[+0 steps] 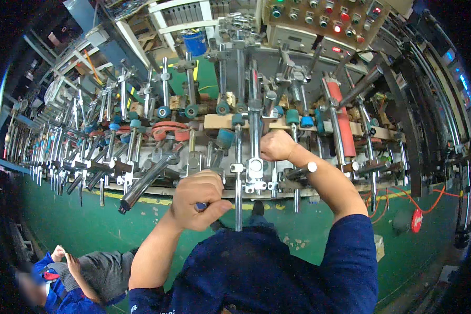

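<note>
My left hand (200,198) is closed in a fist at the machine's near edge, left of an upright chrome rod (238,183). A small dark bluish end (200,206) shows between its fingers; the rest of that object is hidden. My right hand (277,145) reaches in among the rods, curled just below a long pale wooden strip (214,121). Its fingertips are out of sight, so what they grip cannot be made out. Between my hands stand a thick chrome post (255,136) and a metal clamp block (255,167). A teal roller (225,138) sits left of the post.
Rows of rods and small rollers run off to the left. A long red roller (340,118) lies to the right. Behind are a control panel (319,20) with lit buttons and a blue bucket (194,44). A co-worker (83,277) is at lower left. Orange hose (429,209) hangs at right.
</note>
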